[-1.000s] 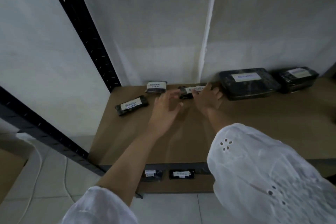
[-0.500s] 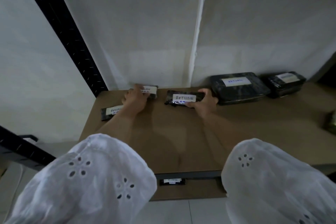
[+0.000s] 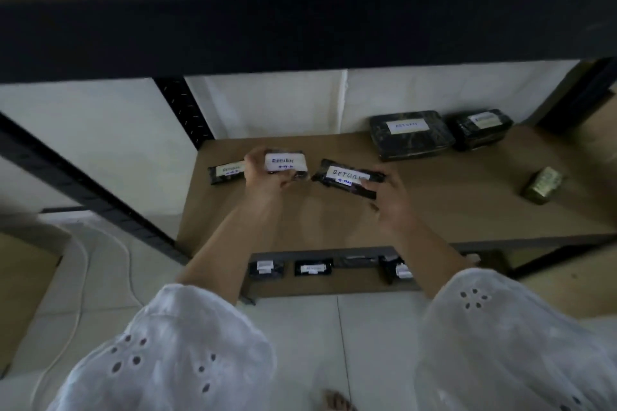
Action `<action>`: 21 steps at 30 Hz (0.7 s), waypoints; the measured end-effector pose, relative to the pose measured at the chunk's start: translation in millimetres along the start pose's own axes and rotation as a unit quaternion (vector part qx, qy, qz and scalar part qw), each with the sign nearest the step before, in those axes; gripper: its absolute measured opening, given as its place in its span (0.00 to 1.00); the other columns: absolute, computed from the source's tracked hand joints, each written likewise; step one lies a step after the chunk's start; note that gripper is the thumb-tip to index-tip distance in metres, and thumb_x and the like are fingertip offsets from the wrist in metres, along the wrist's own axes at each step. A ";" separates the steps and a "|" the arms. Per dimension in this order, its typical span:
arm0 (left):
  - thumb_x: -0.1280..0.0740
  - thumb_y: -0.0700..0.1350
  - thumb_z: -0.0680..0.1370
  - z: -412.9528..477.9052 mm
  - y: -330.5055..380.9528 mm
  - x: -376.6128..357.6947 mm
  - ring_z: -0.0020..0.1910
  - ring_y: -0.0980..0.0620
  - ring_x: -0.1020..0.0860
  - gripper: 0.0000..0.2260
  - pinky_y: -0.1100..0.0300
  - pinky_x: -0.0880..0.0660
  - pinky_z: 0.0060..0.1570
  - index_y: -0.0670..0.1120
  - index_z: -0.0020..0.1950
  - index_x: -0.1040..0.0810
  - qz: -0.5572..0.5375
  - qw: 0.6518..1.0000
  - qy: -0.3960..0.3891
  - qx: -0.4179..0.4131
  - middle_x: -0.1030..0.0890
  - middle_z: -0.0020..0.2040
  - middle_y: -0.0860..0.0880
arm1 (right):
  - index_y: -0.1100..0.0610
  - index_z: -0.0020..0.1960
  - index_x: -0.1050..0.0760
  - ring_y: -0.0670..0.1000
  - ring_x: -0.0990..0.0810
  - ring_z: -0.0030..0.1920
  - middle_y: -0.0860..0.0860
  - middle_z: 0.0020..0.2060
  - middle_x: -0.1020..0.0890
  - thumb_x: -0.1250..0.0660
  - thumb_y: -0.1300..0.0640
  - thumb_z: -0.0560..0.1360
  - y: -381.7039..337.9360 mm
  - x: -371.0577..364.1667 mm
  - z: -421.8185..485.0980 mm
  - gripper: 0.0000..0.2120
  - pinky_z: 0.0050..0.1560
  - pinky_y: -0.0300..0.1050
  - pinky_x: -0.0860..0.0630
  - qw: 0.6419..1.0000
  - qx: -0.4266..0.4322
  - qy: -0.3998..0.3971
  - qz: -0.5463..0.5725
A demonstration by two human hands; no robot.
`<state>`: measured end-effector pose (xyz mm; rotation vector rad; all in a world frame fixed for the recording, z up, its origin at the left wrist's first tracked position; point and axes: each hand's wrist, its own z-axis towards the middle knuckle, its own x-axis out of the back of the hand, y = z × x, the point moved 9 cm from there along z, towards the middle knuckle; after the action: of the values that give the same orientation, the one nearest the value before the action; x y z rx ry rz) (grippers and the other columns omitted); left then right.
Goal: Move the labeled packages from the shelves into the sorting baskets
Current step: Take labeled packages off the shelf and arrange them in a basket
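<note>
My left hand [image 3: 265, 178] grips a small black package [image 3: 286, 162] with a white handwritten label, lifted off the brown shelf [image 3: 334, 220]. My right hand [image 3: 392, 202] holds a longer black package [image 3: 347, 177] labelled RETURN, also raised above the shelf. A third small labelled package [image 3: 226, 172] lies flat on the shelf just left of my left hand. Two larger black labelled packages [image 3: 410, 133] [image 3: 480, 127] sit at the back right against the wall. No basket is in view.
A small gold-coloured box [image 3: 542, 184] lies on the shelf at the right. The lower shelf [image 3: 300, 287] carries several small black labelled packages [image 3: 314, 268]. A dark shelf beam [image 3: 300, 33] spans overhead, black uprights [image 3: 185, 110] stand at left, a white cable [image 3: 80, 294] lies on the floor.
Both hands have closed on their packages and lifted them off the shelf toward me. The camera has pulled back and tilted, bringing the upper beam and lower shelf into view.
</note>
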<state>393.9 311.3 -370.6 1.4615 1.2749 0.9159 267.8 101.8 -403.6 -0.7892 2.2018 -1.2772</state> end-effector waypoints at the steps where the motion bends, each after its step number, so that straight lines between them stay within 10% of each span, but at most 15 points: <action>1: 0.33 0.27 0.72 -21.1 4.0 -0.1 0.53 0.46 0.23 0.25 0.60 0.20 0.41 0.47 0.60 0.37 -0.045 0.999 -0.015 0.023 0.29 0.62 0.39 | 0.52 0.57 0.29 0.49 0.21 0.42 0.55 0.56 0.20 0.33 0.67 0.74 -0.1 8.1 -19.0 0.16 0.42 0.41 0.27 0.999 -0.035 0.005 0.029; 7: 0.34 0.28 0.73 -150.8 55.4 -11.2 0.45 0.53 0.21 0.32 0.63 0.22 0.44 0.51 0.71 0.40 -0.059 0.992 -0.090 0.060 0.25 0.51 0.46 | 0.58 0.68 0.32 0.42 0.23 0.26 0.57 0.54 0.20 0.31 0.63 0.74 -27.7 57.7 -132.0 0.24 0.33 0.37 0.31 0.981 -0.118 -0.002 0.155; 12: 0.36 0.27 0.73 -234.7 84.0 -24.9 0.51 0.50 0.22 0.31 0.62 0.22 0.46 0.56 0.66 0.37 -0.117 0.985 -0.117 0.054 0.25 0.53 0.46 | 0.60 0.59 0.29 0.52 0.22 0.50 0.58 0.54 0.21 0.38 0.60 0.78 -53.2 94.1 -202.0 0.10 0.53 0.43 0.26 0.950 -0.137 -0.018 0.279; 21: 0.40 0.24 0.74 -326.4 98.8 -100.1 0.53 0.48 0.23 0.31 0.57 0.25 0.50 0.54 0.69 0.37 -0.120 0.982 -0.141 0.042 0.23 0.53 0.47 | 0.58 0.57 0.27 0.53 0.23 0.47 0.56 0.49 0.21 0.43 0.49 0.81 -88.3 190.1 -239.1 0.14 0.38 0.42 0.27 0.945 -0.111 -0.019 0.308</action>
<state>93.4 272.0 -185.0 1.4081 1.2552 0.4818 -3.0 83.1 -238.0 -0.1536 2.3158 -0.7064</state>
